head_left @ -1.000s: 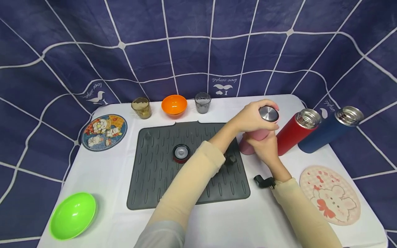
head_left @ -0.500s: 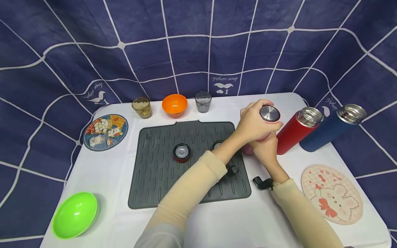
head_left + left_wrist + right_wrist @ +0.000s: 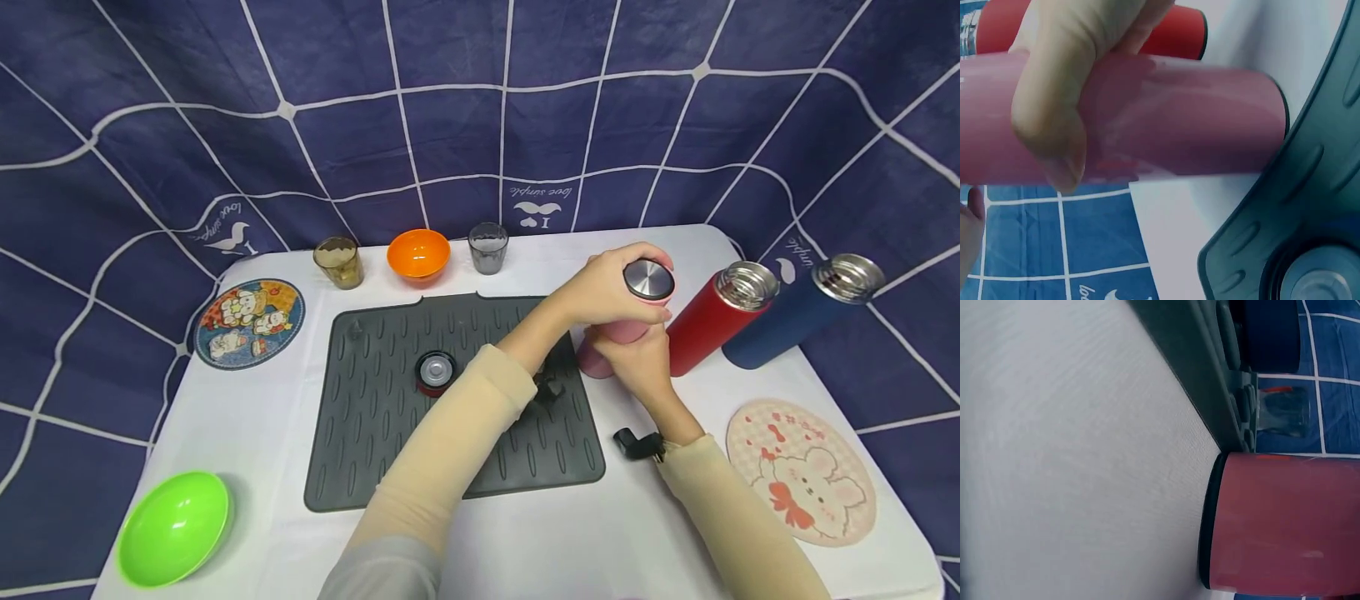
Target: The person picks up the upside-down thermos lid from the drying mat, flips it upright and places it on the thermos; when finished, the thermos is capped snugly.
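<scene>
A pink thermos bottle (image 3: 595,358) stands upright on the white table, just right of the grey mat. My left hand (image 3: 603,287) grips its steel-topped lid (image 3: 649,279) from above, fingers curled round the side. Lower down, my right hand (image 3: 639,354) holds the bottle's body; the left wrist view shows its thumb (image 3: 1054,125) wrapped across the pink wall. To the right stand an uncapped red bottle (image 3: 708,321) and an uncapped blue bottle (image 3: 787,321). On the mat lies a red-sided lid (image 3: 435,372). A dark blue lid (image 3: 1272,334) sits near the bottle, hidden behind my left arm in the head view.
The grey drying mat (image 3: 367,442) covers the table's middle. Along the back stand an amber glass (image 3: 339,262), an orange bowl (image 3: 418,255) and a grey glass (image 3: 488,248). A green bowl (image 3: 176,529) is front left. Round mats (image 3: 251,323) lie at both sides.
My left hand turned on the lid and shifted right, then came back to about where it was. The right hand has stayed round the bottle. The bottles and lids on the table have not moved.
</scene>
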Tool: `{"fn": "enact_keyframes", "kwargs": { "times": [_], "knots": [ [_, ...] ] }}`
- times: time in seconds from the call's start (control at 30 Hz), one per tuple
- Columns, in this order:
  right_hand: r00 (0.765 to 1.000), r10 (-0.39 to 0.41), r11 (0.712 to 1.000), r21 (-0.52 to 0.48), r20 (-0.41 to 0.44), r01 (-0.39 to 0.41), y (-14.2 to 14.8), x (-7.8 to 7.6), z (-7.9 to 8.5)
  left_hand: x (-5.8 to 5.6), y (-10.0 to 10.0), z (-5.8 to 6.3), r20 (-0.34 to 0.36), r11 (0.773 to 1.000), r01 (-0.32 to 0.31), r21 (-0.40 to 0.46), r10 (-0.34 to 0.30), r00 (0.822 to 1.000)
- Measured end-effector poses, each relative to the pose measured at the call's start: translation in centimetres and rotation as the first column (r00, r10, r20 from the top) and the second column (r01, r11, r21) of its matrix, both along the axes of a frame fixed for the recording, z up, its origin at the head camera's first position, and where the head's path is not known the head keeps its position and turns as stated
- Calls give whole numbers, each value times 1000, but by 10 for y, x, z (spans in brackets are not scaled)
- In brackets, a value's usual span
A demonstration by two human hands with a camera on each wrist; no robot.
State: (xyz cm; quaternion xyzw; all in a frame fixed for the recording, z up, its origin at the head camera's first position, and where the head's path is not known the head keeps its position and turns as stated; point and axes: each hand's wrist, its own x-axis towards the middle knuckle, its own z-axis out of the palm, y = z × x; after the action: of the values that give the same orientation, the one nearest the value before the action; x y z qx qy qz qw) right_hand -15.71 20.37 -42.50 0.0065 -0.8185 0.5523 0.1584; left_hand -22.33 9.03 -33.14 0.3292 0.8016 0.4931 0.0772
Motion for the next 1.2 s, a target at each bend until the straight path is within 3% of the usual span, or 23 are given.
{"fn": "enact_keyframes", "kwargs": {
  "times": [0.13,0.3,0.37,0.4,0.53,0.7,0.83,0.93,1.03,1.2],
  "knots": [
    [998,44,998,-44,-51,-46,-5,6,12,9,3,0,-36,994,-111,-13,110,993],
    [991,63,994,-84,-119,-73,-7,8,16,27,11,-7,-90,934,-353,48,356,930],
    [990,68,992,-96,-120,-80,-6,8,16,30,12,-9,-129,917,-397,39,399,908],
    [990,72,992,-96,-119,-84,-6,8,15,30,12,-9,-141,916,-399,33,400,906],
    [993,65,997,-43,-94,-69,-4,10,16,25,9,-10,-172,942,-335,17,333,927],
    [996,70,997,-4,-59,-71,-2,12,19,17,3,-9,-133,973,-231,-7,228,964],
    [993,108,994,-21,-43,-109,0,11,18,12,1,-8,-98,984,-175,-40,170,981],
    [991,131,991,-32,-38,-132,2,11,18,9,1,-8,-43,994,-110,-12,109,993],
    [989,145,988,-40,-29,-146,3,11,18,6,0,-8,25,998,-26,60,25,999],
    [988,155,987,-39,9,-155,4,9,19,3,-1,-8,108,985,65,160,-83,991]
  ]
}}
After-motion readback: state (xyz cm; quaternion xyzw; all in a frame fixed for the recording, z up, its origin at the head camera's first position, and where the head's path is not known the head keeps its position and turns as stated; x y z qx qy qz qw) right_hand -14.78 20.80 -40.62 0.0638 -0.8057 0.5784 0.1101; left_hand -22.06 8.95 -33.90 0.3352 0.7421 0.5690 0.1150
